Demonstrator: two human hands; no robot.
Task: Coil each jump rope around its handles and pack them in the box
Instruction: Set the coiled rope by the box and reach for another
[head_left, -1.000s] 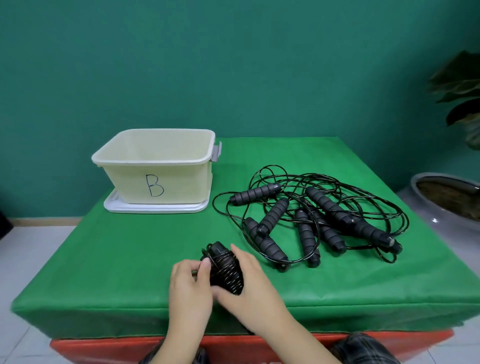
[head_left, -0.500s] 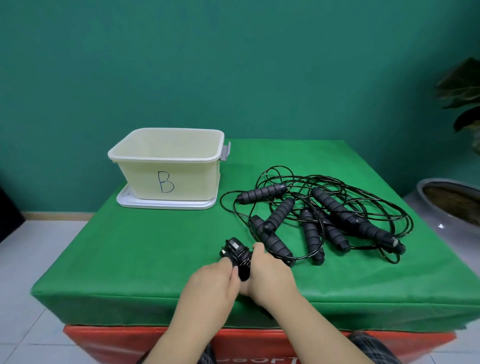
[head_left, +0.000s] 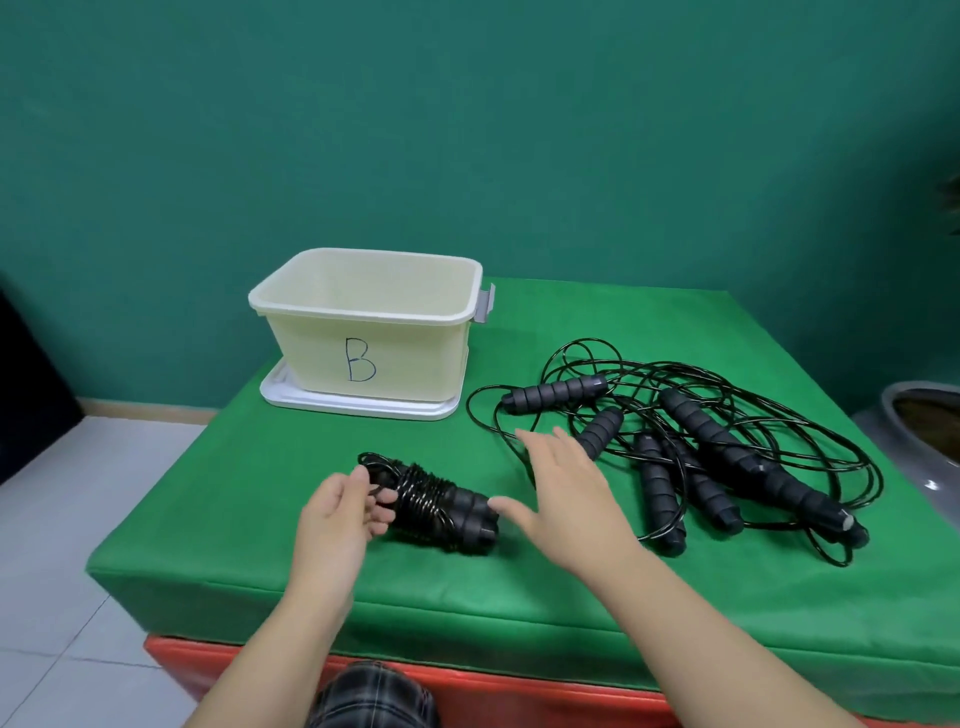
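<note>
While the coiled rope (head_left: 439, 506) lies on the green table (head_left: 249, 499) near its front edge, both hands sit on either side of it, apart from each other. It is a tight bundle: black cord wound round two black foam handles laid side by side, with a small loop of cord sticking out at its left end. The left hand (head_left: 337, 514) is at that left end, fingers loosely curled against the windings; whether they actually pinch the cord cannot be told. The right hand (head_left: 566, 491) is spread flat, fingers straight, holding nothing, its thumb close to the bundle's right end and its fingertips reaching toward the pile of loose ropes (head_left: 696, 457). That pile, tangled cords and several handles, fills the right half of the table. Behind the bundle, at the far left, a cream box (head_left: 374, 332) marked B stands on a white lid (head_left: 353, 408), well apart from both hands
</note>
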